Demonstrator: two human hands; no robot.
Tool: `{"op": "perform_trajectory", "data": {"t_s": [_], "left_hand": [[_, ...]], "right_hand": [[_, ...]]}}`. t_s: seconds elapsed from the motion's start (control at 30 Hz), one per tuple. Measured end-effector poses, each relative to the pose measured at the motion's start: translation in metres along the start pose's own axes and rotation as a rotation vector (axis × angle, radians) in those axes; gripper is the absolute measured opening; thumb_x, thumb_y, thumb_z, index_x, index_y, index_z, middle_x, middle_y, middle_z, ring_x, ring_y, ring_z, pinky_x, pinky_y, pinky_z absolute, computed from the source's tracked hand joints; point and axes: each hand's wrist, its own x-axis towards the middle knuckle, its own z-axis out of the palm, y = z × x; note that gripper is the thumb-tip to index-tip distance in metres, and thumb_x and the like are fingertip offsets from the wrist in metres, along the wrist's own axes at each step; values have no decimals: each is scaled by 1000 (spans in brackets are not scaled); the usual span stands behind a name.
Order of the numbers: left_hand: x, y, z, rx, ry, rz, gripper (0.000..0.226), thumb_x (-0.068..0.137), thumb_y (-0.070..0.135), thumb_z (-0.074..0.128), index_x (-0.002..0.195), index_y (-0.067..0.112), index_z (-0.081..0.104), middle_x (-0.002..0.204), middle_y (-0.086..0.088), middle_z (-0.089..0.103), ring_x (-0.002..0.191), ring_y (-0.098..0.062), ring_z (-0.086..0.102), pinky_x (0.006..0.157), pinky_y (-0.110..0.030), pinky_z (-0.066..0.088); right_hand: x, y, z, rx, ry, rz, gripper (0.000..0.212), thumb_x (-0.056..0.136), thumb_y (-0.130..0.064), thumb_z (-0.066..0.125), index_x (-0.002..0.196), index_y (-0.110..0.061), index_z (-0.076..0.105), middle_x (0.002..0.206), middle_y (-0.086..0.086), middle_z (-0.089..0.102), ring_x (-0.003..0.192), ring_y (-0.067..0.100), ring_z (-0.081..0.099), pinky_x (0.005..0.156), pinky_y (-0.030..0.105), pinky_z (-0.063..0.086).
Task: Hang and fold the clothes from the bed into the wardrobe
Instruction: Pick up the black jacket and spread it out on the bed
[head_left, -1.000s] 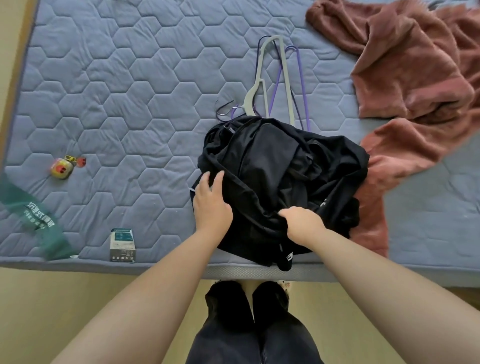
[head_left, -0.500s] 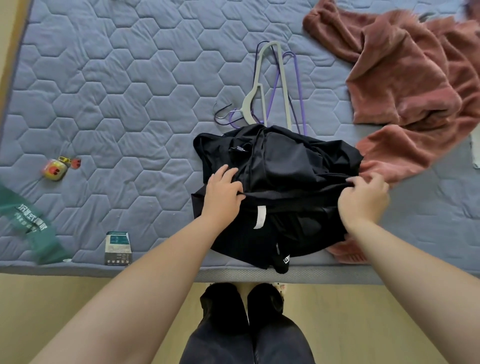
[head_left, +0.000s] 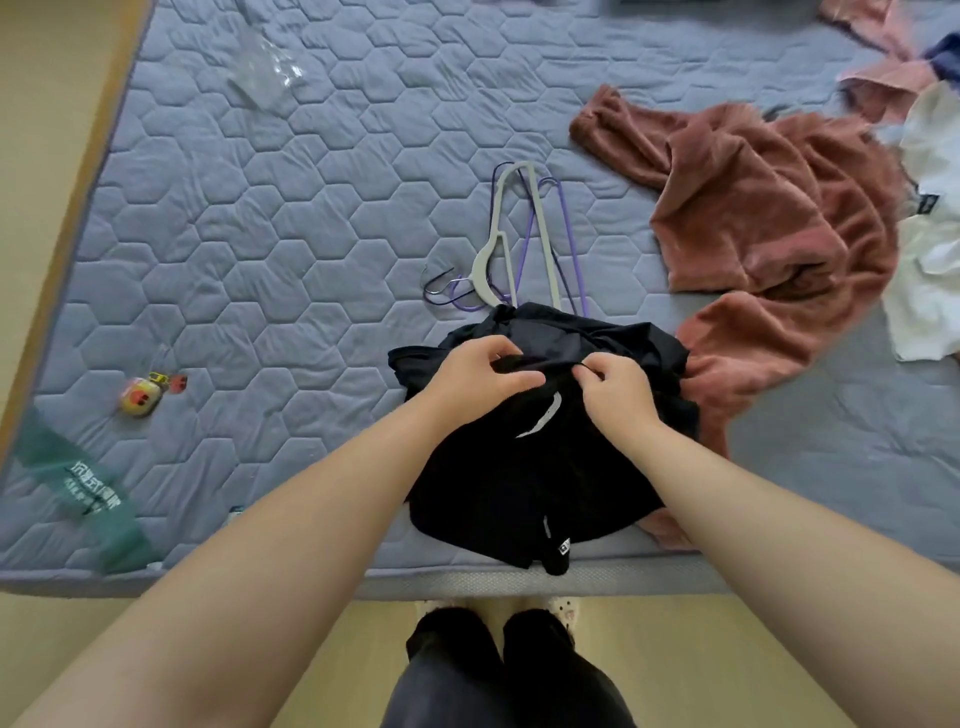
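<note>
Quilted mattress (head_left: 260, 234) (tan floor (head_left: 685, 649)) bears black garment (head_left: 498, 493); left hand (head_left: 475, 371), right hand (head_left: 615, 387) pinch it.

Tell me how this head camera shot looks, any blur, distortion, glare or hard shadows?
Head view: soft, even light, with no glare or hard shadows; the wide-angle lens bows the edges of the mattress; the left hand and right hand are sharp where they pinch the black garment, whose folds sink into near-uniform dark; the green printed strip at the left edge looks smeared.
</note>
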Motion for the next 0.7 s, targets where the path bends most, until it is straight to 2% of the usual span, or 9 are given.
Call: {"op": "perform_trajectory", "data": {"t_s": [0.07,0.13,0.2,0.27,0.37,0.43,0.47,0.57,0.7], "left_hand": [[-2,22,-12,69,-69,27,33,71,42,76,99,33,61,90,17,63,84,1,60,73,-17,48],[-3,46,-21,192,-44,87,31,75,28,72,105,27,62,95,9,65,89,-11,61,77,-25,51],[-5,76,-30,248,33,122,24,78,21,66,102,20,65,93,1,66,87,-18,61,80,-35,52],[-10,111,-44,266,91,154,19,78,21,67,96,16,65,87,1,65,85,-21,60,74,-33,49],[-23,169,-75,354,148,262,16,76,23,71,90,14,66,81,2,59,83,-21,56,68,-29,39],[-35,207,-98,406,206,338,13,77,22,69,89,17,67,83,2,58,86,-22,57,71,-30,42],[-42,225,-109,445,238,377,13,78,21,67,90,19,67,85,2,59,88,-22,57,71,-29,42],[-65,281,-134,571,346,452,19,79,17,60,97,22,66,98,0,63,94,-23,56,70,-28,37],[-100,352,-162,450,645,638,22,76,11,59,96,17,65,99,-1,61,84,-26,59,65,-29,41]], "right_hand": [[3,-15,-26,42,22,-12,43,94,-14,54,53,-21,42,53,-4,42,55,11,40,51,20,29],[3,-31,-53,31,56,-58,45,93,-13,54,52,-22,39,52,-6,39,54,9,38,49,15,28],[0,-50,-80,34,82,-91,46,93,-14,55,51,-23,39,52,-6,39,53,7,37,50,20,28],[-8,-74,-110,72,77,-116,44,92,-21,59,51,-22,43,50,-9,41,52,6,39,52,26,29],[-32,-115,-166,117,-41,-124,35,81,-38,72,54,-23,54,43,-16,50,43,-3,48,43,11,32],[-50,-139,-203,43,-170,-146,24,75,-31,76,57,-27,61,49,-17,57,49,-4,55,44,9,37],[-58,-150,-220,-59,-178,-164,23,76,-23,74,57,-28,61,53,-12,60,57,4,60,48,14,40],[-76,-190,-265,-355,75,-201,27,83,-11,60,61,-24,52,67,0,55,72,23,55,57,24,35],[-108,-252,-316,-374,621,-345,9,83,-8,56,88,-11,63,90,12,63,84,30,58,67,25,31]]}}
